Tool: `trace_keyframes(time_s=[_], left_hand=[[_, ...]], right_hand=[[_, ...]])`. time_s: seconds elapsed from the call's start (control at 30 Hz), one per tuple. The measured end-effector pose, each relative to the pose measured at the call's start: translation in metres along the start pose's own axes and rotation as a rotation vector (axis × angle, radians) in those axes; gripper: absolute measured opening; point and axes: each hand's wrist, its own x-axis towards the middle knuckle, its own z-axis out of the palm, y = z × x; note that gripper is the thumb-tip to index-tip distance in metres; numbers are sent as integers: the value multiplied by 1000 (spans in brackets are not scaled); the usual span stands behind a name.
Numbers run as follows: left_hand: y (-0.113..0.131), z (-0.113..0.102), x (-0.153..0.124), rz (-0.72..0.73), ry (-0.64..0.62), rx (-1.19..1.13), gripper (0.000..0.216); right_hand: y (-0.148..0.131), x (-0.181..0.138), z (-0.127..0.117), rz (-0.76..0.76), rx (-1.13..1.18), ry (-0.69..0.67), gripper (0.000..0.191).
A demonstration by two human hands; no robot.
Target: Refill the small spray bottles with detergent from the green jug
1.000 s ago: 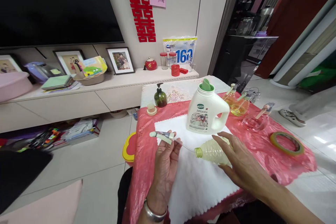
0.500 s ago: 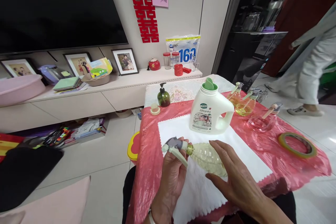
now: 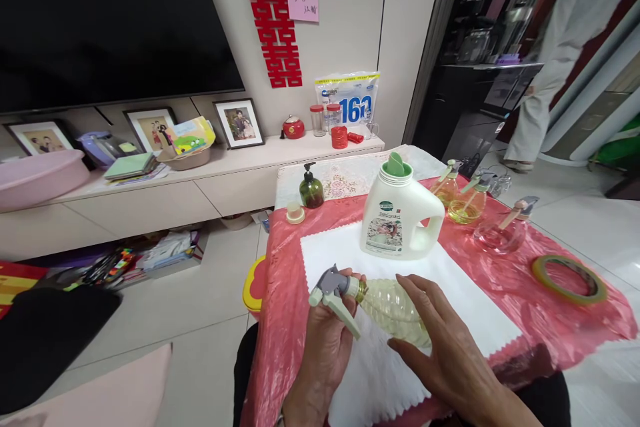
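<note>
A clear plastic spray bottle [image 3: 393, 309] with pale yellow liquid lies tilted over a white cloth [image 3: 460, 293] on the pink table cover. My left hand [image 3: 325, 347] is closed round its grey and white trigger head [image 3: 333, 288], which sits on the bottle's gold neck. My right hand [image 3: 445, 347] curls round the bottle's body and steadies it. A big white detergent jug [image 3: 399, 213] with a green cap stands just behind on the cloth.
A dark green pump bottle [image 3: 311, 188] and a small cap [image 3: 295, 213] sit at the table's far left. Several spray bottles [image 3: 467, 199] and a tape roll [image 3: 570, 277] lie on the right. Another person [image 3: 555, 47] walks at the back right. A TV shelf [image 3: 200, 167] runs along the wall.
One second ago the trigger head was held apart from the bottle with its tube drawn out. It now sits on the neck, and both hands have drawn the bottle closer.
</note>
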Motion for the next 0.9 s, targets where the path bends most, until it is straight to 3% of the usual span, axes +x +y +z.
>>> trace_keyframes(time_s=[0.23, 0.4, 0.53, 0.67, 0.8, 0.9], left_hand=[[3, 0, 0, 4, 35, 16, 42], [6, 0, -1, -23, 39, 51, 41], [8, 1, -3, -72, 9, 24, 41], [7, 0, -3, -68, -111, -27, 39], [4, -1, -2, -83, -138, -59, 39], [3, -1, -1, -52, -47, -51, 39]], right_hand=[[0, -6, 2, -2, 52, 36, 64], [5, -8, 1, 72, 258, -7, 67], [12, -12, 3, 339, 674, -142, 70], [13, -14, 8, 619, 1232, -280, 78], [-1, -10, 11, 874, 1645, -268, 69], [-12, -7, 12, 984, 1681, -204, 78]])
